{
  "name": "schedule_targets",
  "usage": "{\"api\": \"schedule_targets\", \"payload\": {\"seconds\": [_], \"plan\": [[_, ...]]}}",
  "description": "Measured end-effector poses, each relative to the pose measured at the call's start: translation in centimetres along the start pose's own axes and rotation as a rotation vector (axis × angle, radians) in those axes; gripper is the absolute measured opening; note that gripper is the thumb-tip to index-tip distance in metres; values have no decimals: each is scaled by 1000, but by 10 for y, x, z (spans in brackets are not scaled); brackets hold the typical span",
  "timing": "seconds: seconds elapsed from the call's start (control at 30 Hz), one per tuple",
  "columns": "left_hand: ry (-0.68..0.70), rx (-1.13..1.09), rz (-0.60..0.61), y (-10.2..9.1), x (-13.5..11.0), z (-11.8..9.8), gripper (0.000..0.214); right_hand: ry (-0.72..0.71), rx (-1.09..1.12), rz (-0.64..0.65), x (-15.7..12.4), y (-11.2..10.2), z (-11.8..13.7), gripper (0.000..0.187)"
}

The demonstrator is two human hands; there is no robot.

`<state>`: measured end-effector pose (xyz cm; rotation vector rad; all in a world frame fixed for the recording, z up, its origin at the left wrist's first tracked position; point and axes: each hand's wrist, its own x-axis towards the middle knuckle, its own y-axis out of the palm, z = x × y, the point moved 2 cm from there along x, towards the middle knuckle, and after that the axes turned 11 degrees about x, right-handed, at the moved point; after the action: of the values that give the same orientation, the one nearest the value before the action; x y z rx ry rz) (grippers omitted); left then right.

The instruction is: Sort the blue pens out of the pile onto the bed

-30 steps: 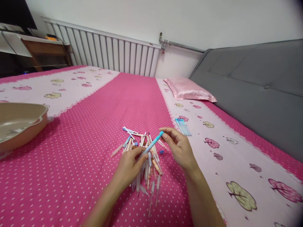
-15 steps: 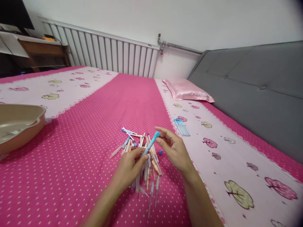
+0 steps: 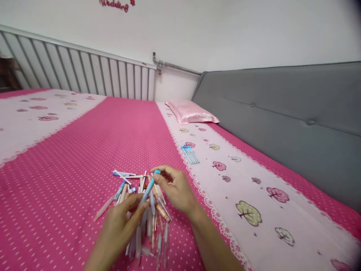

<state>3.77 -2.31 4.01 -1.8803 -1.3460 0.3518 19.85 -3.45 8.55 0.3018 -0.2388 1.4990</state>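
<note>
We see a slim blue pen (image 3: 149,186) with a rounded cap, held slanted between 2 hands above a loose heap of pens (image 3: 142,210) on the pink polka-dot bedspread (image 3: 70,165), toward its near edge. The heap mixes thin plastic barrels, clear, peach and blue, lying crossed at all angles. Our left hand (image 3: 120,222) pinches the blue pen's lower end with thumb and forefinger, wrist low over the heap. Our right hand (image 3: 175,186) curls in from the right, fingertips closed on the capped top; its motion blur makes the exact grip hard to judge. A small tidy bundle of blue pens (image 3: 190,154) lies well apart on the pale tree-printed strip, toward the glossy pink pillow (image 3: 191,112).
</note>
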Motion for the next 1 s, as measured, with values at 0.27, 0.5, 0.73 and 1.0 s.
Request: {"api": "schedule_targets", "payload": {"seconds": [0.27,0.5,0.73,1.0], "plan": [[-22,-17,15,2,2,7,39,2,3,14,2,2,-3,21],[-38,-1,6,1,2,5,39,5,-8,13,1,3,-4,21],[-31,-11,6,1,2,5,39,12,18,22,1,5,-4,19],[-34,-15,22,0,1,3,40,19,19,30,-1,6,-4,20]]}}
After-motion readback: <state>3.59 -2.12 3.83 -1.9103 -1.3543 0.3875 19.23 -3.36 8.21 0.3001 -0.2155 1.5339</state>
